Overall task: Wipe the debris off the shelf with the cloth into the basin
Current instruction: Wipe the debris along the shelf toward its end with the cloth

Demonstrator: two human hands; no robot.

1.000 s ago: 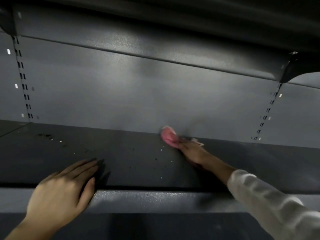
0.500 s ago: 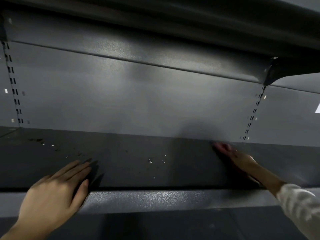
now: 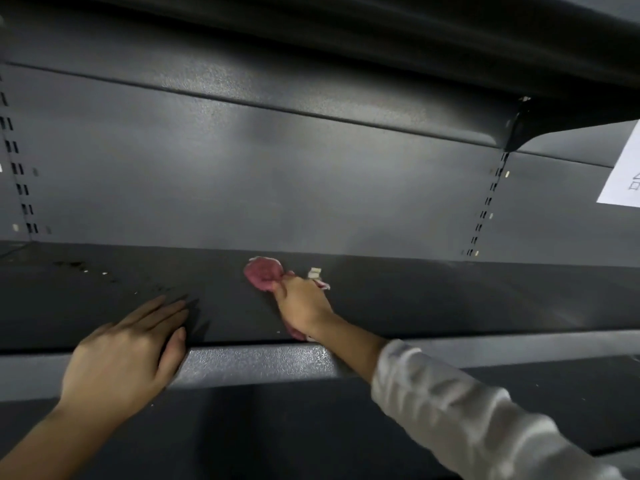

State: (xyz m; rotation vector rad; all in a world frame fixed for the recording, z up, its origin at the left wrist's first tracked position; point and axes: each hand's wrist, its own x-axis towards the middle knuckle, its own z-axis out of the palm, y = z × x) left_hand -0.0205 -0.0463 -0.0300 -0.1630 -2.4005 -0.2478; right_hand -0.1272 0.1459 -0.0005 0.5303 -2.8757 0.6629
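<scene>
A dark grey metal shelf [image 3: 433, 299] runs across the view. My right hand [image 3: 303, 306] presses a pink cloth [image 3: 263, 273] flat on the shelf near its back wall, with a white tag of the cloth sticking out beside the fingers. Small pale and dark debris specks [image 3: 83, 268] lie on the shelf's left part. My left hand [image 3: 128, 351] rests flat on the shelf's front edge, fingers spread, holding nothing. No basin is in view.
Another shelf [image 3: 381, 36] overhangs closely above. The grey back panel [image 3: 277, 188] has slotted uprights at left and right. A white paper sheet [image 3: 623, 174] hangs at the right edge. A lower shelf shows below the front lip [image 3: 263, 362].
My right hand has swept the cloth from the right back to the left along the shelf's rear. The pale specks seen mid-shelf are no longer visible there. My left hand stays put.
</scene>
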